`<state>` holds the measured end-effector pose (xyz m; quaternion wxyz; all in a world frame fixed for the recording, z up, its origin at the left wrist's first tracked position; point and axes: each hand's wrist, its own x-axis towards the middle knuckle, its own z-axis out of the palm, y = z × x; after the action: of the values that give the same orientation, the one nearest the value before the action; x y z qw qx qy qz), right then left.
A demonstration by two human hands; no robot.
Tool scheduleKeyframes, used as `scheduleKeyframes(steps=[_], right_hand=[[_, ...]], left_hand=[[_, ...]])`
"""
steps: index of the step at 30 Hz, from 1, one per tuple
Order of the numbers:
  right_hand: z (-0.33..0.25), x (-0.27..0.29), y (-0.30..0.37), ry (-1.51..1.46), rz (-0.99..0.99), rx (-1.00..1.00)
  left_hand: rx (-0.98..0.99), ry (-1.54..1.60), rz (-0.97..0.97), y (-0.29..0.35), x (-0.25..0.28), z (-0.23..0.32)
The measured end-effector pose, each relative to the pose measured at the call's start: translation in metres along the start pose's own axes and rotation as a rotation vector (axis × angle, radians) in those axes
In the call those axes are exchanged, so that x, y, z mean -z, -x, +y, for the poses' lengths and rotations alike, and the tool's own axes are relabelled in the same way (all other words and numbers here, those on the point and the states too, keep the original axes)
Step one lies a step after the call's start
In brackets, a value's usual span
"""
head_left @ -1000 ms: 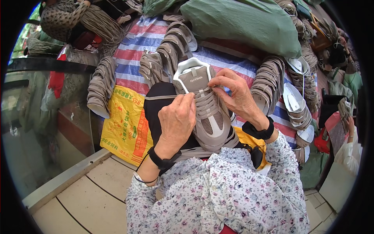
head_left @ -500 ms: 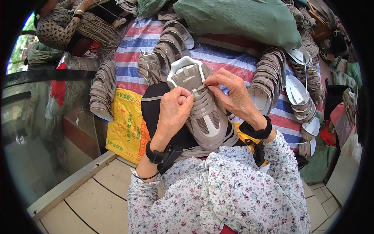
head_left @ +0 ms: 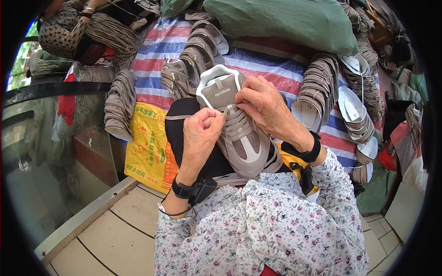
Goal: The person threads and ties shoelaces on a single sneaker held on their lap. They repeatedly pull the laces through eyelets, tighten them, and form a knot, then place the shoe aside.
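Note:
A grey-beige shoe upper [head_left: 245,150] with white trim lies across my dark-covered lap, its toe toward me and its tongue [head_left: 222,93] pointing away. A flat taupe shoelace [head_left: 236,124] crosses its front in several rows. My left hand [head_left: 201,136] is closed at the left side of the upper eyelets, thumb and finger pinched on the lace. A length of that lace [head_left: 176,117] sticks out to the left behind the hand. At the right eyelets my right hand [head_left: 270,109] pinches too, its fingertips over the lacing; what lies between them is mostly hidden.
A striped plastic sheet [head_left: 149,76] bears stacked shoe uppers [head_left: 317,87] and a large green sack [head_left: 281,23]. A yellow printed bag [head_left: 149,147] lies left of my lap, beside a glass panel [head_left: 55,175]. Loose laces [head_left: 230,180] rest on my lap. Another person [head_left: 62,34] sits far left.
My right hand has shifted slightly left and turned in over the upper eyelets. My left hand has dropped a little and stays pinched. The shoe upper has hardly moved.

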<state>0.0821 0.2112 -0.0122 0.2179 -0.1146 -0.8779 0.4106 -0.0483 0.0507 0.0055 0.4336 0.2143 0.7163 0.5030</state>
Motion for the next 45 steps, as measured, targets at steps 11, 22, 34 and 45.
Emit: scheduleKeyframes(steps=[11, 22, 34, 45], right_hand=[[0.015, 0.019, 0.003, -0.037, 0.003, -0.139], [0.032, 0.039, 0.009, 0.018, -0.099, -0.101], [0.063, 0.04, 0.016, 0.417, -0.001, -0.107], [0.122, 0.076, 0.061, -1.374, 0.361, -0.733]], left_hand=[[-0.475, -0.629, 0.376, 0.004, -0.003, 0.006], [-0.159, -0.454, 0.113, -0.002, 0.028, 0.006], [-0.02, -0.235, 0.002, 0.022, 0.055, 0.004], [-0.102, 1.095, 0.217, 0.089, 0.2, -0.005]])
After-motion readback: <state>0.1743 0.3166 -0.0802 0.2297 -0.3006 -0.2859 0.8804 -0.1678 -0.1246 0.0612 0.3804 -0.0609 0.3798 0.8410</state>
